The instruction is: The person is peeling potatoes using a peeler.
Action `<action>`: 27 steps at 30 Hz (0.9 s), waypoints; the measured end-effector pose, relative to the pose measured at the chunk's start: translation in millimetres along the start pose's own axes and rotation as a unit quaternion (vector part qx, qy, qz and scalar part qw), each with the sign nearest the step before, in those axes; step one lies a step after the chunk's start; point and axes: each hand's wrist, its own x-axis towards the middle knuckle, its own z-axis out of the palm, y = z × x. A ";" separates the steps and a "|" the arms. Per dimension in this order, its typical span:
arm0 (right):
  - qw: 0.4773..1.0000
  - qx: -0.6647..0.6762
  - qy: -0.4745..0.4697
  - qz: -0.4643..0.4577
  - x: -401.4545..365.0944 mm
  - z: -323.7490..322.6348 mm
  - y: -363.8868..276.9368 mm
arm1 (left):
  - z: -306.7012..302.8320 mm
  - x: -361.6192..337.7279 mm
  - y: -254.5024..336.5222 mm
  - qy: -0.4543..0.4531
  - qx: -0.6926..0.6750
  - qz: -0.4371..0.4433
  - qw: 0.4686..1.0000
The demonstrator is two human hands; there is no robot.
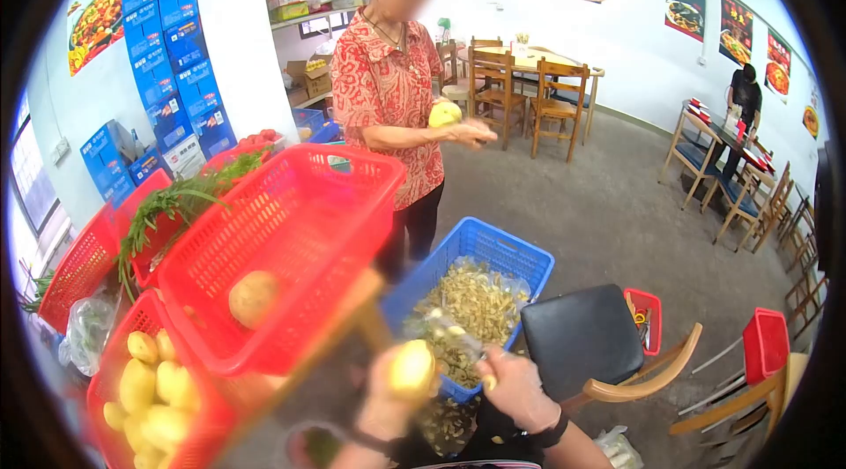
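My left hand (385,398) is wrapped round a peeled yellow potato (411,370). Beside it, my right hand (520,390) grips a peeler (467,344), blurred, its head up and to the left near the potato. Both hands are above the near edge of a blue basket (542,262) holding a heap of peelings (467,301). At the left, a red basket (352,169) holds one brown unpeeled potato (254,298). Below it, another red basket (207,416) contains several peeled potatoes (138,385).
Across the blue basket stands a co-worker (388,81) holding a pale yellow-green item (444,114). A black-seated chair (582,337) is right of my hands, beside a small red basket (655,319). Green stalks (167,209) lie at left. Another person (745,103) stands far right.
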 end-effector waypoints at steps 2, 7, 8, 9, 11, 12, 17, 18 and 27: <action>0.994 0.041 -0.093 -0.039 -7.2 -16.4 -25.2 | -4.2 -2.1 -2.8 -0.008 0.006 0.026 1.000; 0.997 -0.011 -0.064 0.046 15.7 -6.4 25.1 | 2.0 0.5 5.3 -0.092 0.052 -0.009 0.994; 0.997 0.004 -0.055 0.046 11.5 -6.9 22.7 | 5.5 -3.3 -0.5 0.004 0.056 0.025 0.998; 0.998 0.021 -0.045 0.049 5.1 -7.4 17.9 | 8.0 -8.2 -4.4 0.101 0.062 0.055 0.991; 0.997 0.023 -0.046 0.050 0.2 -9.1 9.5 | -3.9 4.1 -9.2 0.097 -0.032 0.016 0.995; 0.998 0.041 -0.024 0.040 -2.5 -8.8 6.4 | 2.2 5.8 -12.4 0.126 -0.049 0.031 0.990; 0.998 0.002 0.010 -0.055 -17.6 4.2 -3.5 | -4.4 10.1 -14.9 0.108 0.028 0.054 0.992; 0.995 -0.013 0.018 -0.097 -19.2 5.0 -7.7 | -4.2 9.8 -15.3 0.106 0.068 0.077 0.989; 0.997 -0.077 0.026 -0.013 -2.3 5.8 4.5 | 13.3 7.1 -8.8 0.115 0.026 0.058 0.991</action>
